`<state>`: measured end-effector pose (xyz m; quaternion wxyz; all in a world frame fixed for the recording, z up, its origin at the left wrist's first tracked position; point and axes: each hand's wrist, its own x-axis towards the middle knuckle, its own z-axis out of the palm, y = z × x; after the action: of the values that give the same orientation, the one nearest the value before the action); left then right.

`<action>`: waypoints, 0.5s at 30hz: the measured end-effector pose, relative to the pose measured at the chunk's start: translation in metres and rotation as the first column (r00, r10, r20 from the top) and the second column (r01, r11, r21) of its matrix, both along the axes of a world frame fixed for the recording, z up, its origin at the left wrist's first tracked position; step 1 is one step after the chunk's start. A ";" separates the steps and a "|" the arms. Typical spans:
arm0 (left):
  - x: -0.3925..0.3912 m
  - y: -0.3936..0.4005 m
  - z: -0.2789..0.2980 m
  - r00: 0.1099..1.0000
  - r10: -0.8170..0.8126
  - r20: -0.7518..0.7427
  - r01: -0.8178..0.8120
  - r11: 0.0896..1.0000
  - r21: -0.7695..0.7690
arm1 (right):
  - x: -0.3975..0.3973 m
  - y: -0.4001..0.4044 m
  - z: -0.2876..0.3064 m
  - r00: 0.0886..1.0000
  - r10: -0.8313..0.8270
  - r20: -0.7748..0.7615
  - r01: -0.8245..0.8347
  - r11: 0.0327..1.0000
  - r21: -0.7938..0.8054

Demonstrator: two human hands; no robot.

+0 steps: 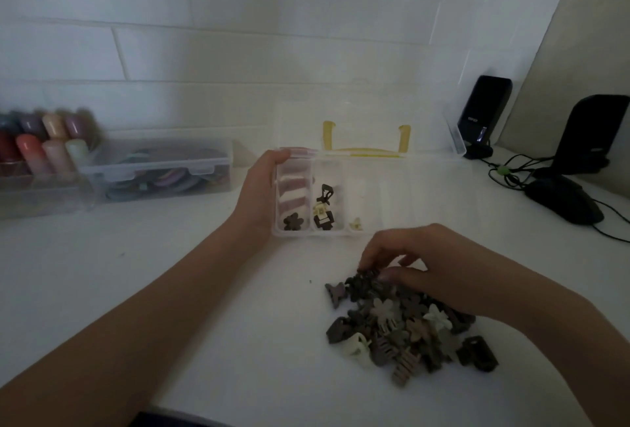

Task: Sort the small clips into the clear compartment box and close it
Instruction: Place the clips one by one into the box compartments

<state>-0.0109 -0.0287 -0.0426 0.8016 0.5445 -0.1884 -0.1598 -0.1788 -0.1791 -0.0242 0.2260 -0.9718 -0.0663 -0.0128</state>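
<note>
A clear compartment box (392, 194) lies open on the white table, its lid (364, 119) with yellow latches standing up behind it. A few small clips (323, 208) lie in its left compartments. My left hand (262, 188) grips the box's left end, fingers showing through the plastic. A pile of small dark and pale clips (405, 327) lies in front of the box. At the pile's far edge my right hand (419, 266) pinches a dark clip (366, 275) between thumb and fingers.
A closed clear box of coloured items (160, 171) and a tray of coloured cylinders (44, 147) stand at the left by the wall. Two black speakers (484, 116) (593, 133), a black mouse (566, 201) and cables sit at the right.
</note>
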 end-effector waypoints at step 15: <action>-0.003 0.001 0.000 1.000 0.008 0.029 -0.008 1.000 -0.008 | 0.003 0.013 0.001 0.967 -0.100 0.234 -0.062 0.800 0.597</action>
<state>-0.0135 -0.0281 -0.0422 0.8016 0.5441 -0.1985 -0.1480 -0.1758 -0.1664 -0.0236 0.5110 -0.8410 -0.0775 -0.1597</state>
